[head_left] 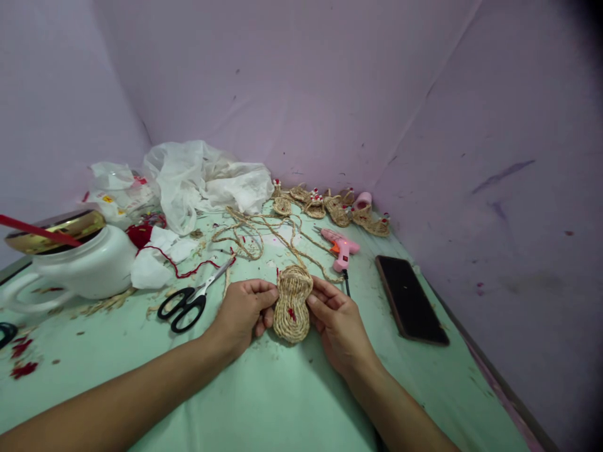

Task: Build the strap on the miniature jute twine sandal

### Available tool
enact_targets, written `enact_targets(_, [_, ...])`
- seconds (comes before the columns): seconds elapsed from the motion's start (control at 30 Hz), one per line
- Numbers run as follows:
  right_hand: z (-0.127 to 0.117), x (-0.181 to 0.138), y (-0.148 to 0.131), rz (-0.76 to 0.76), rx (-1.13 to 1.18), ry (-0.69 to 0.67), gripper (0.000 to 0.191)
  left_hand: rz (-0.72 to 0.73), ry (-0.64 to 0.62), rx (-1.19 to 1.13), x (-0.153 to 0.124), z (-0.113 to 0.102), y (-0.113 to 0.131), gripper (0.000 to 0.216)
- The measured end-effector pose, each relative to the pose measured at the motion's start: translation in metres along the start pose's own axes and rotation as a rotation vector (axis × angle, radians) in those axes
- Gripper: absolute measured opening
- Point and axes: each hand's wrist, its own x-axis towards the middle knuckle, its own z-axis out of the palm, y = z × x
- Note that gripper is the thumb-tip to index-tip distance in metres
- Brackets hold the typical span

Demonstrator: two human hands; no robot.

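Note:
Between my two hands stands a small woven straw slipper (285, 323), its sole coiled from rope, with a band across the top and a red yarn mark near the middle. My left hand (247, 311) pinches its left edge with thumb and fingers. On the opposite edge, my right hand (336, 320) grips it the same way. A length of straw rope (282, 238) runs from the slipper's top back into loose loops on the table. Black-handled scissors (188, 304) lie partly spread beside my left hand. Behind my right hand is a pink glue gun (340, 247).
A dark phone (412, 300) lies at right. Several finished straw slippers (336, 210) with beads line the back wall. A white plastic bag (202, 179), red yarn (140, 235) and a white teapot-like pot (94, 263) occupy the left of the green-covered table (226, 408).

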Motion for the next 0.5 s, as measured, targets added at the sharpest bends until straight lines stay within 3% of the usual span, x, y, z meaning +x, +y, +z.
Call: enact_targets(0.5, [0.0034,-0.0028,-0.0012,0.008,-0.057,-0.027,0.04,-0.004,-0.009,-0.009,-0.0006,0.0021,0.0004,0.011])
